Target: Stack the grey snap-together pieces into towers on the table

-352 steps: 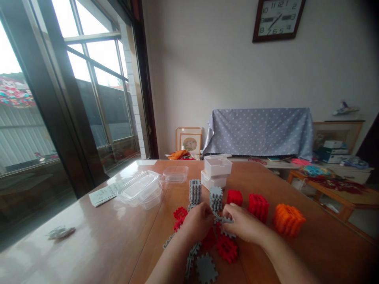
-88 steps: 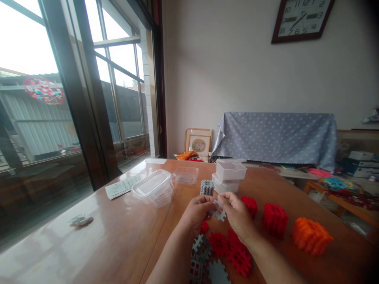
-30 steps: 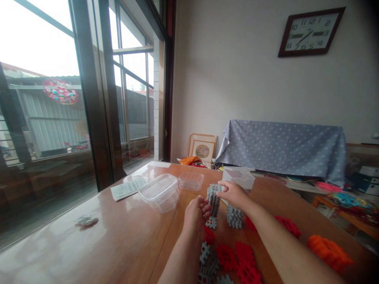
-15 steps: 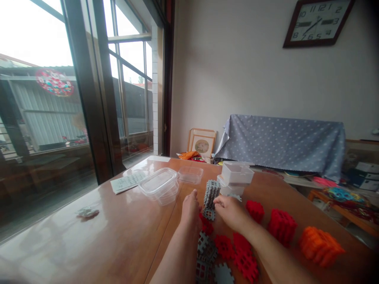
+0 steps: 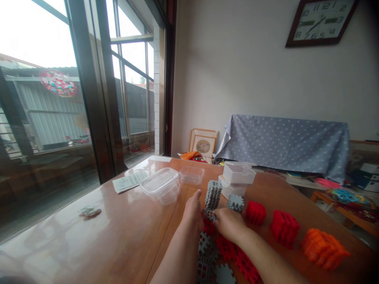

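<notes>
2 hands [image 5: 211, 219] at grey stack [image 5: 213, 195]; 2 red cubes [image 5: 271, 221].

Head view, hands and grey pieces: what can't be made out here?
- Small grey piece between the hands: mostly covered by right hand fingers.
- Left hand: palm side faces away, grip unclear.
- Flat grey pieces: cut off by the bottom edge.
- Paper sheet: print too small.

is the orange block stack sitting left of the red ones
No, the orange block stack sits at the far right, beyond the red block stacks.
</notes>
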Demonstrator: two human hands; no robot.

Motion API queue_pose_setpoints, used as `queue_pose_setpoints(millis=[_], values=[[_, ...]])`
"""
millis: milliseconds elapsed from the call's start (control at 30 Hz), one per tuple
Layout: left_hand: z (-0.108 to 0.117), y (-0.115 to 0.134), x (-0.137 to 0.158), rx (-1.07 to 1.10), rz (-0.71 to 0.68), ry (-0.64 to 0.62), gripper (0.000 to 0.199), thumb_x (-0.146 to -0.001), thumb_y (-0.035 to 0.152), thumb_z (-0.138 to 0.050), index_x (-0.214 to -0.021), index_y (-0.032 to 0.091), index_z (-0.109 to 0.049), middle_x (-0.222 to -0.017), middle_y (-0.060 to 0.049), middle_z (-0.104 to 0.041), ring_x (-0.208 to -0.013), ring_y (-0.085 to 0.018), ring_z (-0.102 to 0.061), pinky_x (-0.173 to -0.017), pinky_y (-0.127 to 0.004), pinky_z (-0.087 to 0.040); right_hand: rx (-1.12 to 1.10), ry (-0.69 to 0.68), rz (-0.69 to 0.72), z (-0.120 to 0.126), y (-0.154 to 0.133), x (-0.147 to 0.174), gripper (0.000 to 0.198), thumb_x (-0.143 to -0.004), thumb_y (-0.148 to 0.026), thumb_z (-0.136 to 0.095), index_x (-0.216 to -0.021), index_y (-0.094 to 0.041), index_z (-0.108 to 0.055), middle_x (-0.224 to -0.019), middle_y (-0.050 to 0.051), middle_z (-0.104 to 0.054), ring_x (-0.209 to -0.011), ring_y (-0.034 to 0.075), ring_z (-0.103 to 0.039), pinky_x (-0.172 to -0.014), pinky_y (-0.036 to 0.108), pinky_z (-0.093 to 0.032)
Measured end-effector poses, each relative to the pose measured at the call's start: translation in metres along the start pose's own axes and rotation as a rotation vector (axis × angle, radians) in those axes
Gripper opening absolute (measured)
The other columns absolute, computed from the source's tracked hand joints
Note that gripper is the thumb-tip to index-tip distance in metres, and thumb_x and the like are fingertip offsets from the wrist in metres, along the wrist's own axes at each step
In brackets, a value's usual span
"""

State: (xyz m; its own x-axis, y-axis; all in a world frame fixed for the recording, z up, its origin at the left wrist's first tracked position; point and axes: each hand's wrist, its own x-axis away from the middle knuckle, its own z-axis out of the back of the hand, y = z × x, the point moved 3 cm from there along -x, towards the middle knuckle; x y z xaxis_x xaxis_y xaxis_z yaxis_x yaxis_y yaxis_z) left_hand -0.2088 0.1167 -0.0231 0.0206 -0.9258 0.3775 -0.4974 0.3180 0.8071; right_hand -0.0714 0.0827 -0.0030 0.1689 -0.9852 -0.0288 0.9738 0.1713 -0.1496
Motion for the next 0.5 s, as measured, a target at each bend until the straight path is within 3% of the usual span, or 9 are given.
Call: queue_pose_setpoints(millis=[133, 300, 500], values=[[-0.002, 0.003, 0.010, -0.014, 0.027, 0.045, 0.074, -0.078, 0.065, -0.070, -0.135, 0.020, -0.055, -0.110, -0.012, -0.065, -0.071, -0.021, -0.062, -0.061, -0.031, -0.046, 0.006, 0.017, 0.012, -0.002, 0.000, 0.003, 0.019, -0.088, -0.028, -0.063, -0.098, -0.028, -0.079, -0.102, 0.010, -0.081, -0.103, 0.031, -0.075, -0.082, 0.034, -0.048], [-0.007, 0.010, 0.022, -0.024, 0.055, 0.014, 0.069, -0.082, 0.060, -0.067, -0.138, 0.022, -0.051, -0.108, -0.010, -0.065, -0.064, -0.018, -0.060, -0.056, -0.029, -0.044, -0.018, 0.027, -0.004, -0.004, 0.002, 0.005, 0.019, -0.089, -0.031, -0.061, -0.097, -0.029, -0.078, -0.100, 0.008, -0.082, -0.102, 0.031, -0.076, -0.079, 0.034, -0.049], [-0.012, 0.015, 0.029, -0.041, 0.110, 0.007, 0.066, -0.085, 0.057, -0.064, -0.138, 0.021, -0.049, -0.104, -0.011, -0.062, -0.066, -0.018, -0.062, -0.052, -0.026, -0.043, -0.045, 0.045, -0.025, -0.007, 0.005, 0.005, 0.018, -0.087, -0.036, -0.064, -0.099, -0.029, -0.076, -0.099, 0.007, -0.081, -0.103, 0.030, -0.076, -0.077, 0.033, -0.047]])
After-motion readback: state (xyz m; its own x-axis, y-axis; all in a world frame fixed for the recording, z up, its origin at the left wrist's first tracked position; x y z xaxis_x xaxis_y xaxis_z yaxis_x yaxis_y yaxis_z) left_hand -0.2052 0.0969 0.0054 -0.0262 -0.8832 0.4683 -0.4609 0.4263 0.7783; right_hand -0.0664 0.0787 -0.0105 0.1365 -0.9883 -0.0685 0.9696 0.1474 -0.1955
